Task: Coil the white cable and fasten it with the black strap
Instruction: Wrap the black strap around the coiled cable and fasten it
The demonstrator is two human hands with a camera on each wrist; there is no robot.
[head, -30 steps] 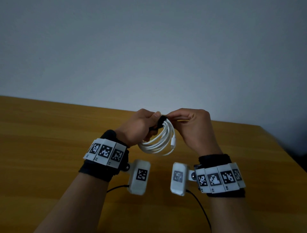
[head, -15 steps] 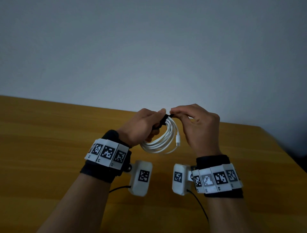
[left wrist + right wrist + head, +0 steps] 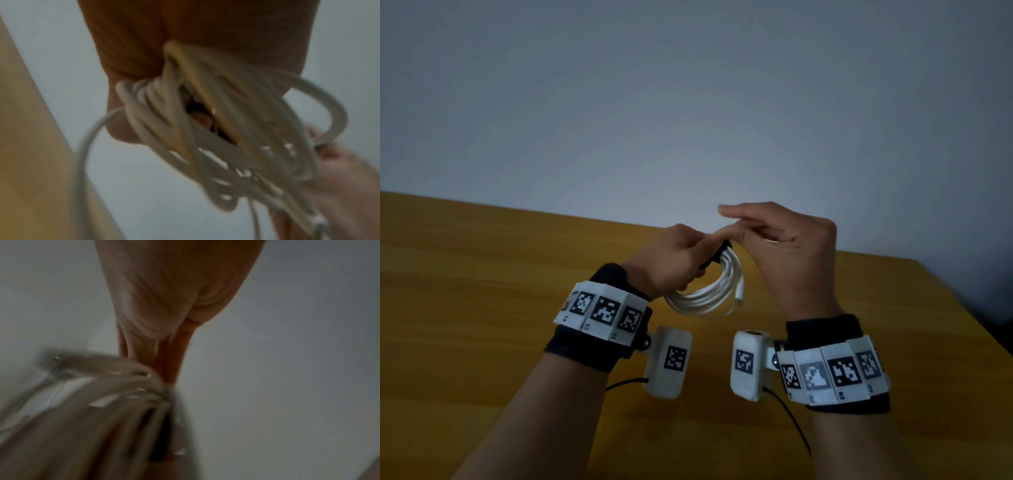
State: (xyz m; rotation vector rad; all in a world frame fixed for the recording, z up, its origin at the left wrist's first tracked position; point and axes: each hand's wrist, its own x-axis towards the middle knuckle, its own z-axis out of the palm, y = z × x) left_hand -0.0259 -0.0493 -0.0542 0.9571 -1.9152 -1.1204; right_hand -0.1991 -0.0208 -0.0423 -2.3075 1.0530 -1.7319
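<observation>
Both wrist views were badly blurred. In the right wrist view the lower left of the frame was a smear of pale loops crossed by a dark band, and the fingers [image 3: 170,353] narrowed to a point above it; whether they touched it could not be told there. In the left wrist view the white cable [image 3: 226,129] filled the middle of the frame as a tangle of loops pressed against the palm, with one loose strand curving off to the lower left and a plug cut off at the bottom right edge.

In the head view the left hand [image 3: 671,260] was closed around the top of the coiled white cable [image 3: 709,294], its fingers curled over the black strap [image 3: 717,255] that wrapped the bundle at that spot; most of the strap was hidden under the hand. The coil hung below the grip, near the middle of the frame, held in the air above the wooden table [image 3: 465,274], with a plug end pointing down at its right side.

The right hand [image 3: 787,253] was raised just right of the coil, its grip loosened: fingers spread apart and stretched leftward, holding nothing. One fingertip lay close to the strap; contact could not be made out. Both forearms reached up from the bottom of the frame, each wearing a wristband with printed markers [image 3: 602,311].
</observation>
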